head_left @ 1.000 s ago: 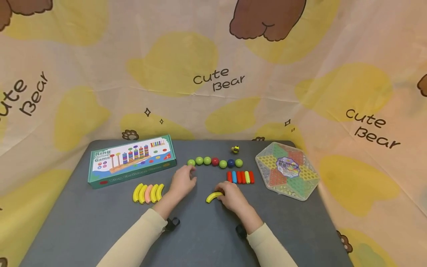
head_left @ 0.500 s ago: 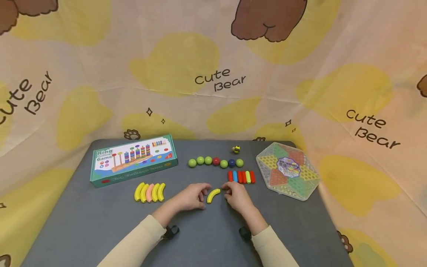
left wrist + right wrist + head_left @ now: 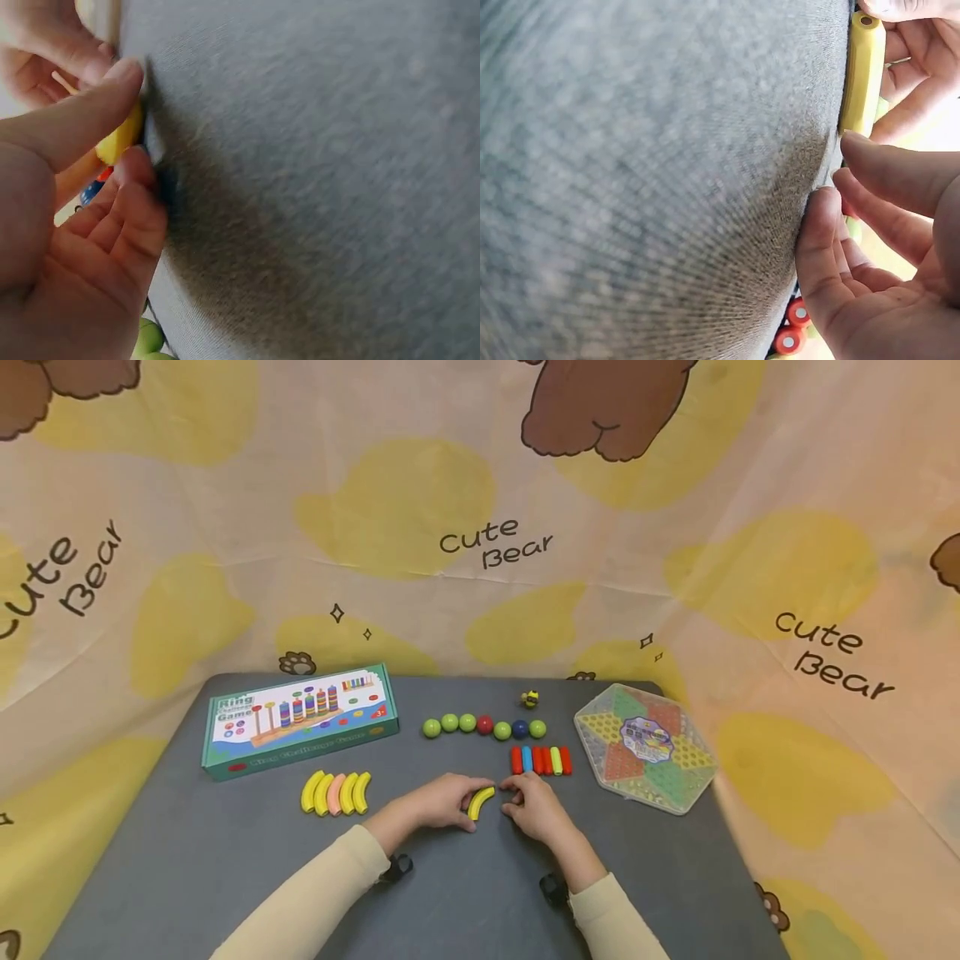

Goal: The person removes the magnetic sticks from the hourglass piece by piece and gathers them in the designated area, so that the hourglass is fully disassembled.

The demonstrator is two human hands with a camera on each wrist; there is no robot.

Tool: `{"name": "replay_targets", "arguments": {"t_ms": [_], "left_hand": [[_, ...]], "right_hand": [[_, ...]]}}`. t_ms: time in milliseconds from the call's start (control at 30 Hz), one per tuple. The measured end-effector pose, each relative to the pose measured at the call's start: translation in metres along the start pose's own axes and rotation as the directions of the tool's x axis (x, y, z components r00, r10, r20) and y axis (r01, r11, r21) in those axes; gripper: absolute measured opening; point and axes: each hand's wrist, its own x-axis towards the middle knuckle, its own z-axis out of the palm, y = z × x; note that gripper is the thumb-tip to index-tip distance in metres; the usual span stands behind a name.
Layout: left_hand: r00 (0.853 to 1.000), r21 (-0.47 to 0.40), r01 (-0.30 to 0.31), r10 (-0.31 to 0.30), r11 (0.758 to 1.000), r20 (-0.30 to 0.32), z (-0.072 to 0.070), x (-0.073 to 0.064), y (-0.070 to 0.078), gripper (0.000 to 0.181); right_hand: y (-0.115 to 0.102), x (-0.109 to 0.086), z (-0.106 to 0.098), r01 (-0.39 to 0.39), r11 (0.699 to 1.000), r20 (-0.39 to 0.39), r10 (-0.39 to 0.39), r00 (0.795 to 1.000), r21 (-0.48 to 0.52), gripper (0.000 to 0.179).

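Note:
A yellow banana-shaped bead (image 3: pixel 482 802), with a hole in its end, lies on the grey table between both hands. The thumb and fingers of my left hand (image 3: pixel 441 802) pinch it from the left, the thumb at its near end. In the right wrist view the bead (image 3: pixel 864 71) shows lengthwise beside the left fingertips. My right hand (image 3: pixel 537 808) is just to its right, fingers loosely bent with nothing between them, thumb tip close to the bead's other end. To the left, several banana beads (image 3: pixel 335 794), one of them pink, lie side by side.
Behind the hands runs a row of round beads (image 3: pixel 485 725), mostly green. Red, blue and green cylinder beads (image 3: pixel 542 761) lie close above the right hand. A small bee figure (image 3: pixel 530 698), a ring game box (image 3: pixel 300 721) and a hexagonal board game case (image 3: pixel 647 747) stand farther out.
The right hand set down the banana bead and drew back slightly to the right. My left hand came down from near the round beads and took hold of it from the left.

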Motion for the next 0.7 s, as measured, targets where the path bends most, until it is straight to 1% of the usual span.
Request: {"name": "replay_targets", "arguments": {"t_ms": [100,167,267,367,467,533,600,700], "left_hand": [[0.998,0.012,0.019,-0.018,1.0,-0.055,0.004,-0.002,0.0,0.073],[0.993,0.01,0.017,-0.016,1.0,-0.113,0.005,-0.005,0.0,0.073],[0.978,0.005,-0.006,0.007,1.0,-0.21,0.005,-0.012,-0.002,0.071],[0.959,-0.076,-0.017,-0.005,0.997,-0.283,0.004,-0.021,-0.004,0.07],[0.946,-0.185,-0.011,-0.05,0.983,-0.321,0.001,-0.03,-0.005,0.072],[0.939,-0.22,-0.015,-0.061,0.975,-0.338,-0.003,-0.037,-0.007,0.073],[0.933,-0.215,-0.022,-0.058,0.976,-0.356,-0.007,-0.045,-0.009,0.072],[0.926,-0.193,-0.03,-0.046,0.981,-0.376,-0.012,-0.056,-0.015,0.058]], "right_hand": [[0.002,0.0,0.002,0.005,1.0,-0.004,-0.005,1.0,-0.001,0.027],[0.002,0.0,0.003,0.002,1.0,-0.009,-0.002,1.0,0.003,0.027],[0.002,0.001,0.004,0.0,1.0,-0.015,0.0,1.0,-0.003,0.029],[0.001,0.001,0.005,-0.019,1.0,-0.01,0.019,1.0,-0.009,0.032],[0.001,0.002,0.005,-0.032,0.999,0.001,0.032,0.999,-0.016,0.032],[0.0,0.002,0.005,-0.038,0.999,0.009,0.038,0.999,-0.014,0.032],[-0.001,0.002,0.004,-0.035,0.999,0.014,0.035,0.999,-0.015,0.031],[-0.002,0.002,0.002,-0.033,0.999,0.019,0.033,0.999,-0.018,0.031]]}}
